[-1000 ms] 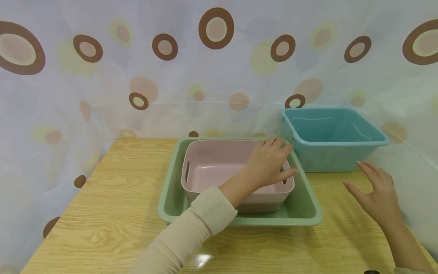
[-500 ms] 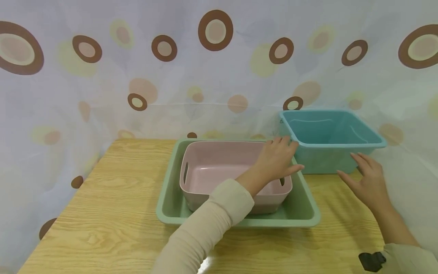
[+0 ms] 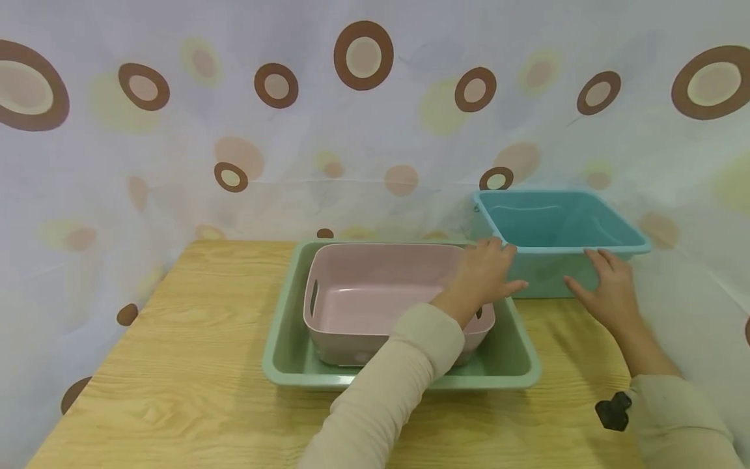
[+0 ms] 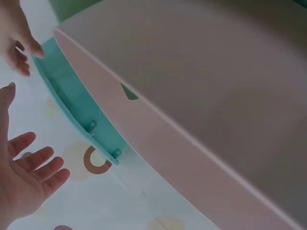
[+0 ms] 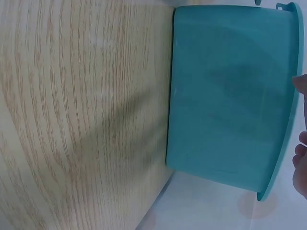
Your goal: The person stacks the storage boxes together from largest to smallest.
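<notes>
A blue plastic bin (image 3: pixel 545 273) stands at the back right of the table. My left hand (image 3: pixel 483 273) reaches over the right end of a pink basket (image 3: pixel 346 345), its fingertips beside the bin's front left corner. The left wrist view shows that hand (image 4: pixel 29 182) with fingers spread and palm bare. My right hand (image 3: pixel 612 293) is in front of the bin, fingers extended and fingertips right at its front rim; its thumb points left. In the right wrist view only part of the right hand (image 5: pixel 301 163) shows, beside the rim.
The pink basket sits inside a larger green tub (image 3: pixel 281 355) at mid-table. Behind the wooden table (image 3: pixel 158 365) hangs a patterned sheet (image 3: pixel 328 130), which also runs along the right side. A small black device (image 3: pixel 614 412) is at the right wrist.
Both hands have moved closer to the blue bin: the left to the right, the right leftward and upward to the front rim. The containers keep their arrangement; the head view has shifted slightly.
</notes>
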`<state>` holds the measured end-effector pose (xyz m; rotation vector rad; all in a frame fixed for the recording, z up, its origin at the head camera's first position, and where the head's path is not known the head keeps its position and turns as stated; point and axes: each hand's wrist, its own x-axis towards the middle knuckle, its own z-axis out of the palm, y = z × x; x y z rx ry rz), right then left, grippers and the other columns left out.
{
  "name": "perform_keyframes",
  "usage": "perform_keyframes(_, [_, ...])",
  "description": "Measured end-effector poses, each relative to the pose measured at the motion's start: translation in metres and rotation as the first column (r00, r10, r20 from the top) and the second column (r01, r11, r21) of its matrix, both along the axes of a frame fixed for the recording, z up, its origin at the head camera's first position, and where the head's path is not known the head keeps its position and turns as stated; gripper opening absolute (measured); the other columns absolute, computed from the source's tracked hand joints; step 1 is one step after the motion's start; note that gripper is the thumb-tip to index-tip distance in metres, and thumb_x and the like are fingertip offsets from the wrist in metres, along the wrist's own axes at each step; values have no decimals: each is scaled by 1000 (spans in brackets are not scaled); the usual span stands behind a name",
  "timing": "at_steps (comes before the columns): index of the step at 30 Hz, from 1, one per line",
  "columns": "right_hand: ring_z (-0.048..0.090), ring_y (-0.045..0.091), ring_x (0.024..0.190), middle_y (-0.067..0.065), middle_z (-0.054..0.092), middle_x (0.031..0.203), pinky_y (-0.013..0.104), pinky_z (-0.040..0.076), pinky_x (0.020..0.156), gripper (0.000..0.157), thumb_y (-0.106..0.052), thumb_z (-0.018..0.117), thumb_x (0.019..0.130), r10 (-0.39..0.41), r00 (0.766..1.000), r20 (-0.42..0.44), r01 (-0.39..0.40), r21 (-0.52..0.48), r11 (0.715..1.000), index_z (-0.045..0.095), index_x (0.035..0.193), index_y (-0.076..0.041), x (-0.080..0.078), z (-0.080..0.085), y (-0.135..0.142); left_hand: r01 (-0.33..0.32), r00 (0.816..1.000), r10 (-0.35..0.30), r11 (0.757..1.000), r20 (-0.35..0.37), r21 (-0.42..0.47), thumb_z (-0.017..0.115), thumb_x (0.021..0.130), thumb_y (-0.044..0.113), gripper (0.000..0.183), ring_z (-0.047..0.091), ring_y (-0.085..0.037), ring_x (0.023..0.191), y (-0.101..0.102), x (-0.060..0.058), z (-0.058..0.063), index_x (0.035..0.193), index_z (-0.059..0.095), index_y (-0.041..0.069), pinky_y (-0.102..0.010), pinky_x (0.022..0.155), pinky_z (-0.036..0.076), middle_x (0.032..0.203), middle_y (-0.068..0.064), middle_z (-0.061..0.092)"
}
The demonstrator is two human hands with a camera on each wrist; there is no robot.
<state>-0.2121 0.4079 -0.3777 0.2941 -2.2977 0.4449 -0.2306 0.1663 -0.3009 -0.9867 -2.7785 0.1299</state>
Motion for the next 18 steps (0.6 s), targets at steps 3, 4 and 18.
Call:
perform_keyframes(3, [38, 56, 105, 40, 44, 115, 66, 28, 91, 56, -25, 65, 84, -19, 1000, 25, 19, -3, 1000, 47, 118, 16, -3, -1, 0, -13, 1000, 13, 1000, 2, -6, 41, 84, 65, 63, 48, -10, 115, 9, 1, -1, 133, 42, 25, -24, 91, 45, 127, 6, 49])
perform_keyframes(4, [38, 56, 106, 40, 43, 116, 66, 27, 91, 55, -21, 66, 83, -24, 999, 42, 24, -9, 1000, 46, 118, 16, -4, -1, 0, -20, 1000, 20, 1000, 1, -18, 41, 84, 66, 63, 48, -10, 114, 12, 2, -1, 132, 42, 25, -24, 91, 45, 126, 7, 50])
perform_keyframes(18, [48, 52, 93, 37, 51, 100, 59, 41, 81, 47, 14, 71, 63, -78, 993, -86, 93, 191, 977, 53, 107, 16, -26, 4, -1, -130, 983, 150, 976, 107, -175, 38, 80, 72, 81, 28, -14, 134, 36, 6, -20, 145, 15, 31, -30, 108, 30, 147, 7, 27])
